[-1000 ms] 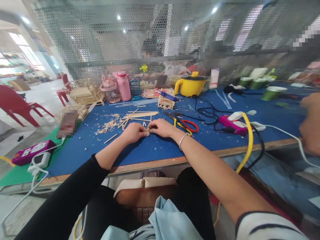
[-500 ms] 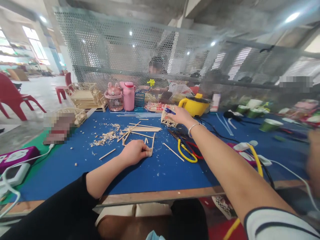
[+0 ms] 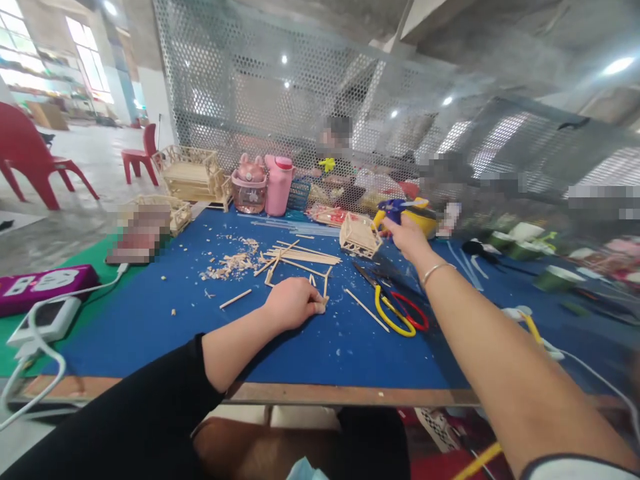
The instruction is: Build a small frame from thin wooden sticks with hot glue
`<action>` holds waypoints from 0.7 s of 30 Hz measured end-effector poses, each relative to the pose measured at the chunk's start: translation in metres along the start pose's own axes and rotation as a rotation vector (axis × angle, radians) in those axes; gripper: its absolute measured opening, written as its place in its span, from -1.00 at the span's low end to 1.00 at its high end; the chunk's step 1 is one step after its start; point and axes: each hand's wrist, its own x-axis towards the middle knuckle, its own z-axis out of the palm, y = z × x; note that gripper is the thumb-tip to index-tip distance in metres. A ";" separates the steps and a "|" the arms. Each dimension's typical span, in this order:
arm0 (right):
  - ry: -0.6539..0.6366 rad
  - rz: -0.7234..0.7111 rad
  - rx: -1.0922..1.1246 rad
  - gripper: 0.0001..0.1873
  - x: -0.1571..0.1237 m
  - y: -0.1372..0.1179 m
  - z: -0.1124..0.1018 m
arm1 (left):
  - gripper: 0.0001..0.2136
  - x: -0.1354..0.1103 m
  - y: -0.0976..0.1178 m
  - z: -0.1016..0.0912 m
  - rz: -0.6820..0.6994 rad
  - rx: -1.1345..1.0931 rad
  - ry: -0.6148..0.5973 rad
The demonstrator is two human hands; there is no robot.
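Note:
My left hand (image 3: 296, 303) rests on the blue table, its fingers pinched on the near end of a small joined piece of thin wooden sticks (image 3: 326, 283). My right hand (image 3: 407, 233) reaches out to the far side, wrapped around a blue glue gun (image 3: 393, 211) held in front of a yellow pot (image 3: 423, 218). Just left of the right hand stands a small model made of wooden sticks (image 3: 360, 235). Beyond my left hand lie loose wooden sticks (image 3: 305, 253) and a heap of wood scraps (image 3: 235, 263).
Scissors with yellow and red handles (image 3: 395, 313) lie below my right forearm, beside a single stick (image 3: 367, 310). Pink bottles (image 3: 279, 187), a larger stick model (image 3: 195, 177) and a mesh screen (image 3: 240, 87) line the back. A phone (image 3: 140, 233) and a white charger (image 3: 45, 320) are at left.
My right hand has moved right and lifted the glue gun away from the small stick model, which is now uncovered. The left hand keeps its pinch. The view has shifted left.

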 end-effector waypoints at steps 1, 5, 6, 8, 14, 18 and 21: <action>0.014 0.010 0.023 -0.65 -0.007 -0.004 -0.005 | -0.83 0.000 0.000 0.001 0.002 0.005 0.005; -0.046 0.020 0.110 -0.71 -0.059 -0.036 -0.029 | -0.84 -0.001 -0.002 -0.001 0.018 -0.089 0.020; -0.105 0.010 0.095 -0.72 -0.077 -0.046 -0.035 | -0.85 -0.001 -0.003 -0.003 0.023 -0.137 0.023; -0.209 -0.033 -0.018 -0.74 -0.117 -0.065 -0.047 | -0.87 -0.003 -0.005 -0.009 -0.004 -0.201 0.038; -0.439 -0.110 -0.197 -0.76 -0.207 -0.090 -0.062 | -0.84 -0.007 -0.014 -0.020 -0.016 -0.044 0.148; -0.504 -0.230 -0.247 -0.76 -0.222 -0.095 -0.053 | -0.84 -0.006 -0.015 -0.017 -0.030 0.006 0.082; -0.491 -0.268 -0.264 -0.71 -0.224 -0.098 -0.048 | -0.85 -0.006 -0.011 -0.017 -0.064 -0.056 0.089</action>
